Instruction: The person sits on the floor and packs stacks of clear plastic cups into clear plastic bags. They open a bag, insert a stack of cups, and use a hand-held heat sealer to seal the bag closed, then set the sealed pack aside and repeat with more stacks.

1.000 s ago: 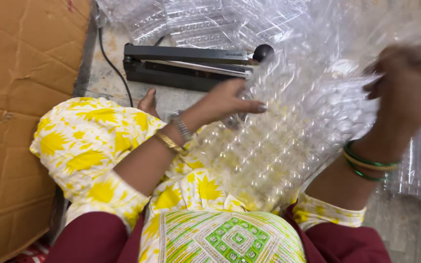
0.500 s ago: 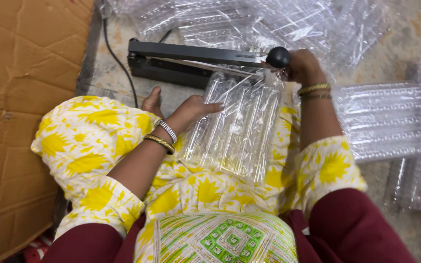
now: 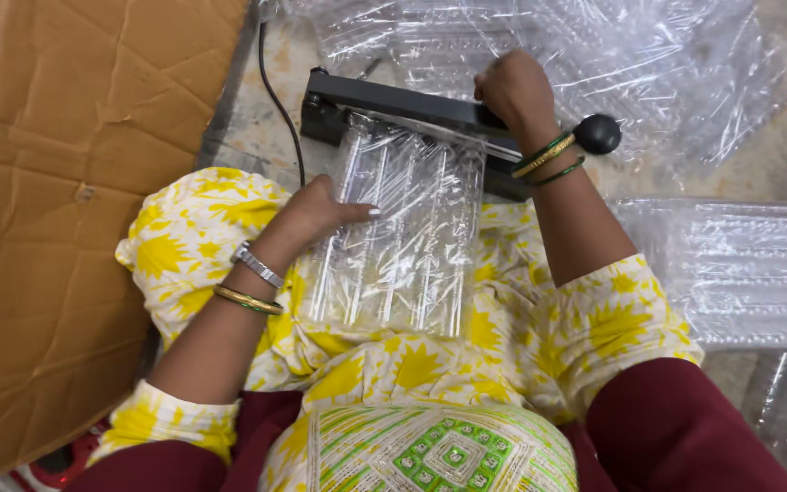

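Note:
A clear plastic bag (image 3: 403, 241) packed with rows of small clear bottles lies across my lap, its open top end tucked into a black heat sealer (image 3: 393, 102) on the floor ahead. My left hand (image 3: 316, 214) rests flat on the bag's left side, fingers together, steadying it. My right hand (image 3: 514, 89) presses down on the sealer's arm, just left of its round black knob (image 3: 597, 133). Bangles and a watch sit on my wrists.
Flattened brown cardboard (image 3: 75, 182) covers the floor on the left. Heaps of filled clear plastic packs (image 3: 730, 269) lie to the right and behind the sealer (image 3: 612, 55). A black power cord (image 3: 277, 100) runs from the sealer's left end.
The bag came down from mid-air onto my lap and its top went into the sealer. My right hand moved from the knob end onto the sealer arm and pushed it down.

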Available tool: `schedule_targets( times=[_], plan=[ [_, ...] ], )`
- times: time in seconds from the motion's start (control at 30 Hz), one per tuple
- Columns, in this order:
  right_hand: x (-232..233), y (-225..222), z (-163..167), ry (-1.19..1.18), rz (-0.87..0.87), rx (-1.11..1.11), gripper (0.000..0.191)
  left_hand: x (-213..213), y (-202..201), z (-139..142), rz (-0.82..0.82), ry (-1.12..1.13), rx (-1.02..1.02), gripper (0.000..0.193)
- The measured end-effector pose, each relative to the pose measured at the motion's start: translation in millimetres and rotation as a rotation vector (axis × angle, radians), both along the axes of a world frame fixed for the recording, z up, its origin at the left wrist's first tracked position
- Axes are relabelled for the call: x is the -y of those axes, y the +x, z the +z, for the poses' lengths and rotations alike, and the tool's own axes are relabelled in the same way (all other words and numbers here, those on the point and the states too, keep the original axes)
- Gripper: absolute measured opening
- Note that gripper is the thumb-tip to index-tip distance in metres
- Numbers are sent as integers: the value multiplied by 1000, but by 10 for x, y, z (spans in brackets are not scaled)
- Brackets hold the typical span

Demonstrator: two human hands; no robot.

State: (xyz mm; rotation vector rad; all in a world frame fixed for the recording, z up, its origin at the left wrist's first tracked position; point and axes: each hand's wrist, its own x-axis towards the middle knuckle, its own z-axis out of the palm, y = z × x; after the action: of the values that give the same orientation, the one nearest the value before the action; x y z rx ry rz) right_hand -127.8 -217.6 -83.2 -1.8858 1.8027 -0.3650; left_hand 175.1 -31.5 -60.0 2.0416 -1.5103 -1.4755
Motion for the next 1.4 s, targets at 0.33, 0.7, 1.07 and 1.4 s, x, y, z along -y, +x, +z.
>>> schedule_targets(
  times=[0.33,0.7,1.07,1.4],
  plan=[
    [-155,151,-341,30,-308,-82,39,163,-62,-305,67,-320,-43,87],
    [-44,161,-442,64,-183,-154,70,282,-186,-345,236,-271,-108,81],
    [-51,87,-578,7,-189,-156,78,285,-212,-370,173,-283,-107,82],
    [-390,252,-165,-375,-236,106,68,272,-169,-583,111,-565,-45,85]
  ],
)
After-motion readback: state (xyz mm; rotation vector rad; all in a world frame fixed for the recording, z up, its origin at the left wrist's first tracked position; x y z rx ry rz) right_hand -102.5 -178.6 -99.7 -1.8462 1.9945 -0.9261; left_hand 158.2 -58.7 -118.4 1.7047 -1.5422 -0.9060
